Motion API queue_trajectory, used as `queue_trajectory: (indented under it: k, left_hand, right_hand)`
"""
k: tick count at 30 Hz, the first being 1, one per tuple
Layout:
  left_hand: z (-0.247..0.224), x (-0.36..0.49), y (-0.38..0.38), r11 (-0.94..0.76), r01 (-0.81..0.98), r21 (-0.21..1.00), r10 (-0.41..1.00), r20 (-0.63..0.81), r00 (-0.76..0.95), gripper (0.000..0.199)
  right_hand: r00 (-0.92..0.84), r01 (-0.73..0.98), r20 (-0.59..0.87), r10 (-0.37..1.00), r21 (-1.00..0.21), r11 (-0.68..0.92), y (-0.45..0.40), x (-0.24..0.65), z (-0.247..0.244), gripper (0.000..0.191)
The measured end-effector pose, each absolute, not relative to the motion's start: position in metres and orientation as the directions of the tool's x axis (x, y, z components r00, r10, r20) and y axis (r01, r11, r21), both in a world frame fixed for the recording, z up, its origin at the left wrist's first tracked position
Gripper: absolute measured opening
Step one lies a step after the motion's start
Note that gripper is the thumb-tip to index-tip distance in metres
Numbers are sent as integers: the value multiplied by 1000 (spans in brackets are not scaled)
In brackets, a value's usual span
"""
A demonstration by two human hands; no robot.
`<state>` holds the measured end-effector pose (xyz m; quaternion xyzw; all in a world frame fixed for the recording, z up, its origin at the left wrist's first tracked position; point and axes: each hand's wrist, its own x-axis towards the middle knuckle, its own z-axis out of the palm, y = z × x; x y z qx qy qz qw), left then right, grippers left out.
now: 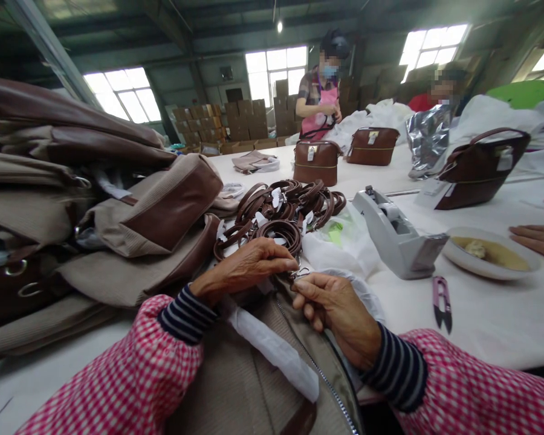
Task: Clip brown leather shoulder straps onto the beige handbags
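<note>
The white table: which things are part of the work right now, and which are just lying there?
Work in hand:
metal clasp, at left hand and right hand
beige bag under them
coiled brown straps, probably

Lying about, it seems:
tape dispenser
pink snips
shallow dish

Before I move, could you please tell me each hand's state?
Left hand: fingers at the metal clip; grip cannot be told.
Right hand: closed, fingers pinching the metal clip.
</note>
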<state>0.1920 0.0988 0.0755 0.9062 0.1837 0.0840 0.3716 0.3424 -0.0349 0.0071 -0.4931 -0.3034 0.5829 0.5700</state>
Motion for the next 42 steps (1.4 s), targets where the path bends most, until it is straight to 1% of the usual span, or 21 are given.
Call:
queue_trajectory:
  k: [4,8,12,14,15,18,19,20,24,28,30,34,37,39,42]
  left_hand:
    - [69,195,101,-568,254,783,390,-16,921,26]
    - [72,191,101,-486,215,847,365,-26,931,25]
    - [79,185,100,-463,179,868,323,-22,946,26]
    - [82,184,100,-509,197,838,333,-20,943,24]
    - [84,183,100,-565,212,797,338,-10,941,23]
    - [86,182,99,-774,242,585,303,7,953,16]
    - [86,181,99,-816,243,524,283,-4,959,15]
    - [86,181,98,-837,244,489,267,-23,963,15]
    - [86,178,97,-830,286,479,290,-68,955,21]
    - [86,176,97,-828,300,474,295,-88,951,18]
    - [85,176,96,-833,302,463,295,-90,951,20]
    - [80,178,96,-855,304,421,336,4,942,12]
    - [76,178,96,-839,280,466,355,79,932,10]
    - [75,177,97,-825,272,496,363,94,927,12]
    - [74,175,98,-827,281,487,368,92,925,15]
  right_hand:
    - [139,-346,-219,966,-924,-160,-35,342,5,45]
    - [110,-293,-202,973,-942,-163,-35,340,5,41]
    - [99,-257,-199,975,-952,-168,-34,338,5,38]
    - [94,-256,-211,973,-950,-181,-33,338,4,37]
    - [94,-255,-215,972,-949,-185,-33,339,4,36]
    - [102,-251,-217,971,-950,-186,-32,339,3,35]
    - [104,-251,-216,971,-950,-185,-32,339,3,35]
    - [105,-252,-216,971,-950,-184,-32,340,4,34]
    - [96,-239,-233,968,-949,-205,-31,340,6,33]
    - [78,-199,-238,968,-955,-219,-32,339,8,32]
    - [70,-179,-236,969,-959,-220,-33,339,10,33]
    - [39,-151,-254,966,-957,-246,-33,339,13,34]
    - [23,-157,-277,961,-950,-270,-32,340,13,36]
    - [36,-169,-281,959,-947,-272,-31,341,13,36]
    - [71,-188,-269,961,-949,-252,-33,342,10,37]
